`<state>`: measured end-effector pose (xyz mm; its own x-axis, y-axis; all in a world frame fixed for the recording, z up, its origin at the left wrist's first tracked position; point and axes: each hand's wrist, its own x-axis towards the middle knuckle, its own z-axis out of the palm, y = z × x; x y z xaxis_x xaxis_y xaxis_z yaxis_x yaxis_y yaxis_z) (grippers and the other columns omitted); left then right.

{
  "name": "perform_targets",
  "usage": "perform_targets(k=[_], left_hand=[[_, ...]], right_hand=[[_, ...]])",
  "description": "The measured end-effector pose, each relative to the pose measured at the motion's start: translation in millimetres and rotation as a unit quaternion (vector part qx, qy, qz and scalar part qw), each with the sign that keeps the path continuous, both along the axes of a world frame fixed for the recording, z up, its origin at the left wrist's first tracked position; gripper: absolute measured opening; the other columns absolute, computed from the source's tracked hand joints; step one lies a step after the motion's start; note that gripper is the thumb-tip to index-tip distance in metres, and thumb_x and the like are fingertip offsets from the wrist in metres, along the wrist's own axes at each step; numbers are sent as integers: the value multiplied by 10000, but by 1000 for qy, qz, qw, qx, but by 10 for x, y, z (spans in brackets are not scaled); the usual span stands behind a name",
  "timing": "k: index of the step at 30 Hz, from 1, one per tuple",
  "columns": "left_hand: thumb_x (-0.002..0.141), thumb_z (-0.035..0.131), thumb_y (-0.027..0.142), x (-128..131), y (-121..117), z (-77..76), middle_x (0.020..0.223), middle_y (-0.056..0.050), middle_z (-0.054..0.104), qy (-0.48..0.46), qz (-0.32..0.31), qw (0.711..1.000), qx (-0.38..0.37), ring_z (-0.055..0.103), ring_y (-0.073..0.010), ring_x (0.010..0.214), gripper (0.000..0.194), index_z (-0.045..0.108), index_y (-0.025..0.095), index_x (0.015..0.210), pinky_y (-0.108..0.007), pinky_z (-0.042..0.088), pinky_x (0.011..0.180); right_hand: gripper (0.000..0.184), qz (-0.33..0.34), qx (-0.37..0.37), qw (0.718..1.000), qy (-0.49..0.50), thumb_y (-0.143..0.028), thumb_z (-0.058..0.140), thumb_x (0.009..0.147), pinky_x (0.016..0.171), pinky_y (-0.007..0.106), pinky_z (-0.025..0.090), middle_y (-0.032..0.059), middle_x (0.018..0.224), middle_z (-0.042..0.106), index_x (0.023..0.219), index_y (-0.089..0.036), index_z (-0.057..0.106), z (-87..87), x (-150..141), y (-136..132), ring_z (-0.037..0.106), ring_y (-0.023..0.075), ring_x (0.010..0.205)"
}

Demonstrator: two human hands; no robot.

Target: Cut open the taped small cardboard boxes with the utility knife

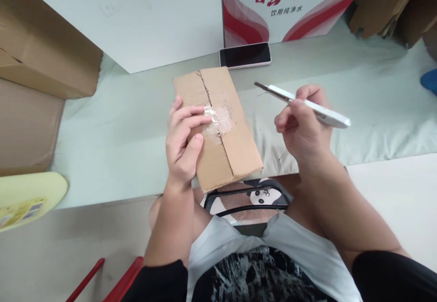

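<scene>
A small flat cardboard box (241,140) lies at a slant near the front edge of the cloth-covered surface. A seam runs down its top, with clear tape (218,119) across the middle. My left hand (184,140) grips the box at its left side, fingertips and thumb on the top face near the tape. Off to the right of the box, my right hand (307,129) is closed around a white utility knife (327,114). Its blade (262,86) points left, raised and apart from the box.
A phone (245,55) lies behind the box, against a white carton with red lettering (280,12). Brown cardboard boxes (51,42) stand at the left and back right. A yellow container (30,192) is at the left edge, a blue object (429,81) at the right.
</scene>
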<state>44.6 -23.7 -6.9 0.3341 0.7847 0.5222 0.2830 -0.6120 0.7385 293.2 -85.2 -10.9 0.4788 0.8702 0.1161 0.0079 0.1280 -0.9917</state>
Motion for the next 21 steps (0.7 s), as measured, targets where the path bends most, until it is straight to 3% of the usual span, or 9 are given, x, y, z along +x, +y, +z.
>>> perform_targets(k=[6, 11, 14, 16, 21], left_hand=[[972, 523, 448, 42, -21, 4, 1204, -22, 708, -12, 3, 1000, 2, 552, -296, 1380, 284, 766, 330, 1060, -566, 199, 1371], [996, 504, 373, 132, -81, 9, 1196, -16, 705, -17, 2, 999, 33, 603, -265, 1302, 266, 745, 327, 1100, -559, 207, 1368], [1011, 468, 365, 175, -139, 10, 1202, -23, 698, 4, 11, 999, 50, 621, -260, 1269, 291, 728, 307, 1128, -571, 223, 1363], [1016, 462, 366, 195, -181, 14, 1217, -26, 695, 13, 15, 998, 54, 618, -260, 1278, 290, 716, 298, 1138, -577, 229, 1362], [1031, 435, 387, 229, -260, 28, 1245, -31, 705, 36, 26, 997, 61, 629, -280, 1301, 302, 695, 285, 1145, -622, 247, 1358]], right_hand=[[419, -42, 42, 998, 33, -685, 432, 975, 404, 314, 347, -36, 544, 524, 973, -296, 588, 193, -80, -37, 490, 148, 423], [377, -22, 59, 998, -13, -655, 579, 942, 456, 306, 391, -37, 600, 581, 903, -281, 587, 346, -208, -63, 546, 138, 490], [282, 2, 83, 996, -35, -485, 721, 934, 436, 283, 359, -91, 504, 491, 832, -269, 571, 369, -287, -137, 432, 96, 394], [232, 29, 88, 995, -30, -412, 715, 956, 421, 271, 348, -97, 494, 504, 838, -261, 584, 376, -322, -194, 409, 85, 379], [205, 107, 21, 992, -57, -466, 667, 987, 473, 255, 408, -63, 619, 628, 1031, -266, 671, 401, -325, -267, 520, 95, 493]])
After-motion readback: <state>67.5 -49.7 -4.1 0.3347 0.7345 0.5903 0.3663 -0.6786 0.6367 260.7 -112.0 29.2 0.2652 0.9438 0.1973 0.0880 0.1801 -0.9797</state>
